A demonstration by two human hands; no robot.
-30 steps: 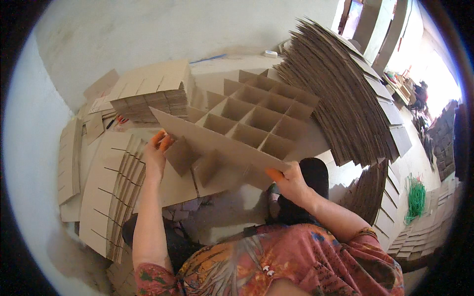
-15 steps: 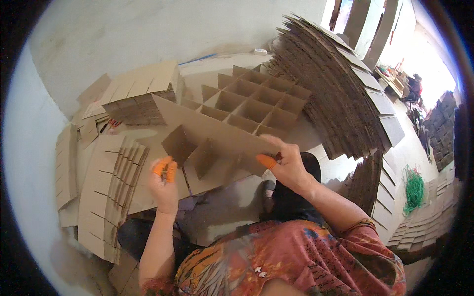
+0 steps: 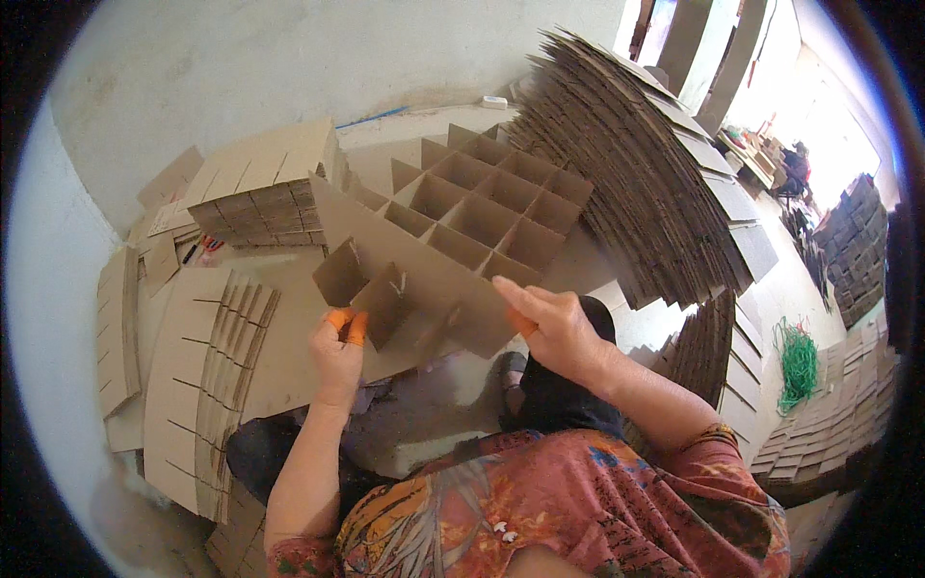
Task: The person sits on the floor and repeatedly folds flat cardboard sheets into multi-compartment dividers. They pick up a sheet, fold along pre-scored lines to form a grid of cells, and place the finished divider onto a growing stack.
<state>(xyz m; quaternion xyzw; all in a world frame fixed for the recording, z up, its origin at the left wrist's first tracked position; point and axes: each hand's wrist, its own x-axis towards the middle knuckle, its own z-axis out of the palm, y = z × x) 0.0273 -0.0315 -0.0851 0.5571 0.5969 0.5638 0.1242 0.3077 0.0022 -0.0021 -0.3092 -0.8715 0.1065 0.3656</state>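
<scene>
In front of me stands a cardboard divider grid, its crossed strips forming several open square cells. A long cardboard strip runs along the grid's near side, with short cross flaps sticking out toward me. My left hand, with orange covers on its fingertips, pinches the lower edge of a flap at the left. At the strip's right end my right hand grips the cardboard, its thumb also in an orange cover. The fingers behind the strip are partly hidden.
Slotted cardboard strips lie fanned at the left, below a block-shaped stack. A tall curved stack of strips leans on the right. Green twine lies on the floor at the far right. A pale wall stands behind.
My left hand has moved right and up, from beside the flaps onto one of them. My right hand has shifted slightly down at the strip's end. The view has turned a little.
</scene>
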